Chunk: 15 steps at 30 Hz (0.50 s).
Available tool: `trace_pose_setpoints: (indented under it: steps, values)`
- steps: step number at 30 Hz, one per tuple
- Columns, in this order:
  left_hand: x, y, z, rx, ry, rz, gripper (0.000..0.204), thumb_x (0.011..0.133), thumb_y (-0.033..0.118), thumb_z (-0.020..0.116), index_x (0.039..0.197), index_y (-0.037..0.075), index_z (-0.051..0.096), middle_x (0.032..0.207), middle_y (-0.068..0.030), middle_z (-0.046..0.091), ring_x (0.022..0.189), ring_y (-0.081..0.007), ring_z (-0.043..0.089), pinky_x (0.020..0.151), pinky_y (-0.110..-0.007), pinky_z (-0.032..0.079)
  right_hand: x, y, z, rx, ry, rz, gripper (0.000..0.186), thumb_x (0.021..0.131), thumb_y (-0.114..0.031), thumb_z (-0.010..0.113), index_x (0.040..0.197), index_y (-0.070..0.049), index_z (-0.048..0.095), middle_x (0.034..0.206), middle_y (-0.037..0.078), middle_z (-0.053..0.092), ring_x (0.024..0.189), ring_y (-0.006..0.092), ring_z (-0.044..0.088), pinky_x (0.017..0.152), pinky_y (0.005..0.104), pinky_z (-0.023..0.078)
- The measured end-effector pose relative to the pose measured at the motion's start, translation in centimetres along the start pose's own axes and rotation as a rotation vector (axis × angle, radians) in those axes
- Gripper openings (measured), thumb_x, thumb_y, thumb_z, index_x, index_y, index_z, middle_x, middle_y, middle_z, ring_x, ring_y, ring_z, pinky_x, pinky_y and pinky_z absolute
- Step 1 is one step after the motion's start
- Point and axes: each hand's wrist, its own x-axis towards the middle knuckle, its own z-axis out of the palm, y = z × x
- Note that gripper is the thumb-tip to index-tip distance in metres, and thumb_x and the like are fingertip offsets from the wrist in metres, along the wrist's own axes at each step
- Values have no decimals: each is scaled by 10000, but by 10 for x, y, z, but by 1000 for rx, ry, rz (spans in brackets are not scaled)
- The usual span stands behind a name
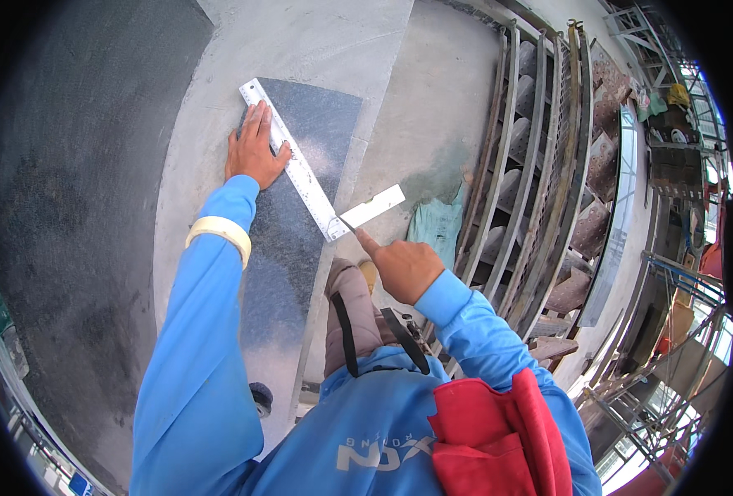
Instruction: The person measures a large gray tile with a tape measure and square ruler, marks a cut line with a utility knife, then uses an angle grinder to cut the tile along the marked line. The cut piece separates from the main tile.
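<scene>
A white L-shaped square [300, 171] with ruler markings lies aslant over a dark grey sheet [282, 240]. Its short arm [375, 207], fitted with a small level vial, reaches past the sheet's right edge. My left hand [255, 153] rests on the upper part of the long arm, fingers stretched out and thumb spread, pressing it down. At the square's corner my right hand [406, 266] is closed on a thin dark pointed tool [347, 224], index finger along it. The tip is close to the corner; the rest of the tool is hidden by the hand.
A larger dark sheet [77, 165] covers the floor on the left. To the right stands a long metal rack [519, 165] with rusty rails, a pale green cloth [437, 227] at its foot. Scaffold frames [664, 331] are farther right. A red cloth [499, 438] hangs over my clothing.
</scene>
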Motion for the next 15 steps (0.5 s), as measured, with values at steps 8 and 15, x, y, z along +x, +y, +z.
trace_pose_setpoints:
  steps: [8,15]
  values:
    - [-3,1,-6,-6,-17,-26,831,943,450,620,1624,122,276,1710,-51,211,1583,-217,179,1257,-552,239,30,44,19,326,631,124,1015,867,-212,779,1658,-160,145,1169,250,683,873,416,716,713,495,587]
    - [18,-30,-40,-22,-39,-10,815,968,465,582,1634,132,249,1716,-50,187,1586,-216,165,1263,-552,227,95,45,53,1010,880,337,1066,851,-176,831,1632,4,128,1041,193,682,708,232,667,585,337,536]
